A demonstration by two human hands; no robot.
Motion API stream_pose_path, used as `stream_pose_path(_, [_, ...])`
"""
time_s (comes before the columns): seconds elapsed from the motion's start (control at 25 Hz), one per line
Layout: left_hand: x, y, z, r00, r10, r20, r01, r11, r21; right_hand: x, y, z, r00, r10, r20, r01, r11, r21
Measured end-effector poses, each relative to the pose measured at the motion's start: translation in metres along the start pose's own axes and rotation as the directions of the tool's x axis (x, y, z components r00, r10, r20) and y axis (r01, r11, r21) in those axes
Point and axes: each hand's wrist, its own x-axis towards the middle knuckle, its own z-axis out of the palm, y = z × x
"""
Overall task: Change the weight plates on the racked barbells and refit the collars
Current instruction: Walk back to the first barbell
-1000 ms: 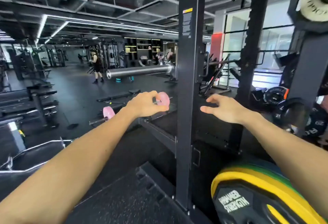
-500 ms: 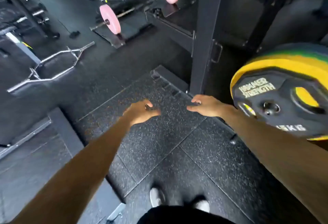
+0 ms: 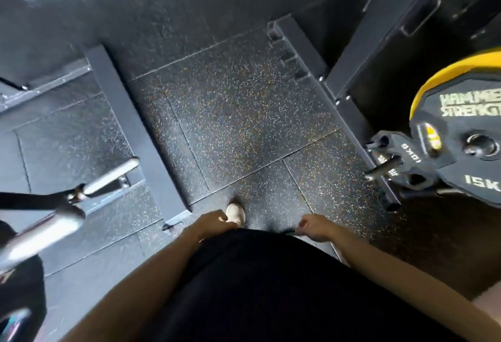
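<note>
Both hands held nothing, the left hand (image 3: 214, 223) with fingers loosely curled and the right hand (image 3: 315, 229) seemingly pinching the black waistband, well left of the black-and-yellow round rubber weight plate (image 3: 461, 135); no plate was in hand, so reaching rightward probably came next.

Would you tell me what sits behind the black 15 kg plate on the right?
Behind the black 15 kg plate a yellow plate shows as a curved rim along its upper edge. The rest of the yellow plate, and anything further back, is covered.
</note>
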Motion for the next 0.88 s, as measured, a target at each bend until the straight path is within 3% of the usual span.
stream_pose_path(0.2, [0.022, -0.049, -0.040, 0.999, 0.000, 0.040, 0.001, 1.000, -0.028, 0.026, -0.056, -0.033, 0.997, -0.001, -0.071, 0.007, 0.997, 0.077])
stream_pose_path(0.4, [0.054, -0.064, -0.095, 0.999, -0.010, 0.034, 0.010, 1.000, -0.005, 0.052, -0.130, -0.056, 0.983, -0.096, -0.155, 0.108, 0.992, 0.067])
stream_pose_path(0.64, [0.098, -0.040, -0.174, 0.998, 0.018, 0.066, -0.015, 0.999, -0.040, 0.100, -0.203, -0.105, 0.986, -0.120, -0.120, 0.125, 0.991, 0.040])
stream_pose_path(0.88, [0.145, -0.033, -0.286, 0.999, -0.036, 0.036, 0.041, 0.989, -0.140, 0.171, -0.277, -0.216, 0.989, -0.129, -0.076, 0.129, 0.992, -0.006])
